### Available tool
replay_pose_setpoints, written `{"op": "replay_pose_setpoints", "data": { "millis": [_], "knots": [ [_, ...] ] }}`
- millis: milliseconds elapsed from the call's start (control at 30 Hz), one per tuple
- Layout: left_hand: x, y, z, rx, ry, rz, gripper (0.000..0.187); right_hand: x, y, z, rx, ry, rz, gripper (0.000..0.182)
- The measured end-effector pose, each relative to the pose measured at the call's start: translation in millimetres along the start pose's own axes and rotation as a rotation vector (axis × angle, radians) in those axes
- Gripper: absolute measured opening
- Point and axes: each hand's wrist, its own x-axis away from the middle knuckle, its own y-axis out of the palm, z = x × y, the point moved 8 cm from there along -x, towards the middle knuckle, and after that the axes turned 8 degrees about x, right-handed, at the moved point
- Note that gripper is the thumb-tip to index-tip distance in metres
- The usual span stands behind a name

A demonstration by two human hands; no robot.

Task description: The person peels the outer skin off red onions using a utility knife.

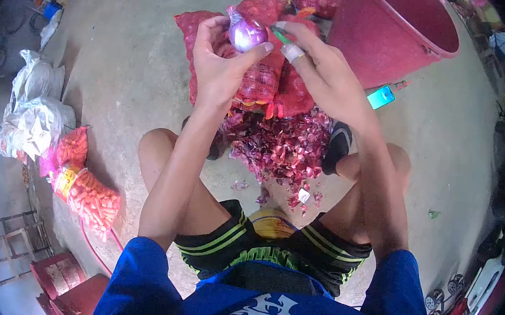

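A shiny purple onion point(246, 37) is held up in my left hand point(218, 71), between the thumb and the curled fingers, with its dry pinkish neck pointing up and left. Close on its right side, my right hand point(332, 76) grips a small green-handled knife point(282, 36), whose blade is hard to make out. Pale tape wraps a digit of the right hand. Behind and below both hands lie red mesh sacks point(259, 84) filled with onions. A heap of loose red-purple onion skins point(281, 145) covers the floor between my feet.
A large red tub point(369, 40) stands at the back right, with a lit phone point(381, 97) on the floor beside it. White sacks point(39, 110) and a mesh bag of carrots point(94, 198) are on the left. Parked vehicles point(486, 274) line the right edge.
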Motion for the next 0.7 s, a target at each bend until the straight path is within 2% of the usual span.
{"op": "replay_pose_setpoints", "data": {
  "millis": [100,167,300,367,467,567,700],
  "knots": [
    [-0.4,-1.7,2.1,-0.01,0.029,0.019,0.071,0.4,9.1,2.9,0.002,-0.024,-0.005,0.043],
    [-0.7,-2.7,3.1,-0.023,0.047,0.029,0.069,-1.2,8.9,-7.6,-0.005,-0.151,0.039,0.044],
    [-0.4,-2.8,6.4,-0.084,0.083,0.032,0.066,-1.2,11.2,-9.0,-0.001,-0.021,-0.071,0.044],
    [0.5,-3.2,5.0,-0.09,0.09,0.027,0.065,-0.3,8.8,-12.4,-0.013,-0.158,0.068,0.047],
    [0.1,-4.7,4.0,-0.127,0.109,0.024,0.066,-1.2,9.8,-13.4,0.07,-0.243,0.109,0.046],
    [1.0,-2.6,6.5,-0.187,0.107,0.004,0.068,-1.8,7.3,-11.6,0.122,-0.203,0.066,0.04],
    [5.2,6.7,2.8,-0.04,-0.058,-0.085,0.074,-5.3,4.1,1.8,0.125,-0.125,0.118,0.038]
  ]
}}
